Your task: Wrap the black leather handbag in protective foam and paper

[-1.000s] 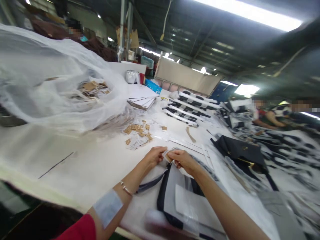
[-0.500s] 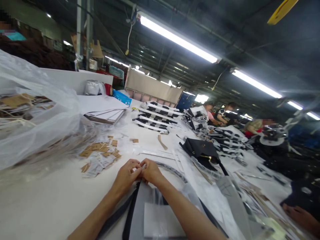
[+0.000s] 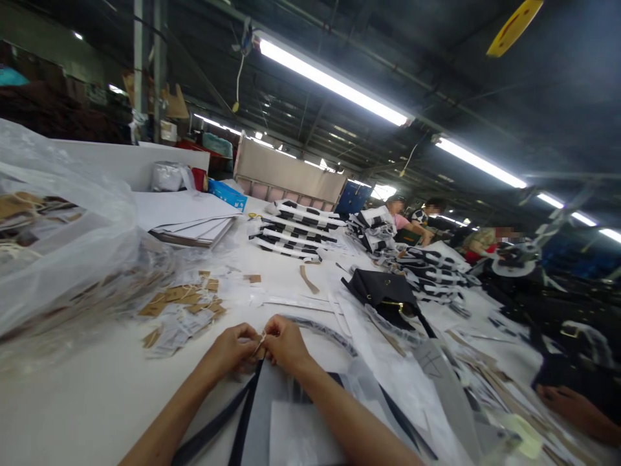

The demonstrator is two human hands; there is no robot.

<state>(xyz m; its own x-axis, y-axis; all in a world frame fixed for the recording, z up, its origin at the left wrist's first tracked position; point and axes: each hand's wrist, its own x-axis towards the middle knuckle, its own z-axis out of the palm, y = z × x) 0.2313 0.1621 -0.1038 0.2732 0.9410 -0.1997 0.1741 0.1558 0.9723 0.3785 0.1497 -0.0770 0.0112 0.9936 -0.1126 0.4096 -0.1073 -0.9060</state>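
Observation:
My left hand (image 3: 233, 348) and my right hand (image 3: 286, 343) meet fingertip to fingertip over the top edge of a grey bag with dark straps (image 3: 272, 414). Both hands are closed in a pinch on a small tag on a thin string (image 3: 261, 339) at the bag's strap. The bag lies flat on the white table (image 3: 97, 401) right in front of me, with a white sheet (image 3: 295, 433) on it.
A heap of small brown and white tags (image 3: 179, 310) lies left of my hands, beside a big clear plastic bag (image 3: 58, 259). A paper stack (image 3: 189, 220), striped black-and-white bags (image 3: 295, 230) and a black bag (image 3: 383, 291) lie farther off. Another person's hand (image 3: 572, 404) rests at the right; several people sit beyond.
My head has turned up and to the right, so more ceiling shows. My hands have stayed pinched together at the bag's top edge.

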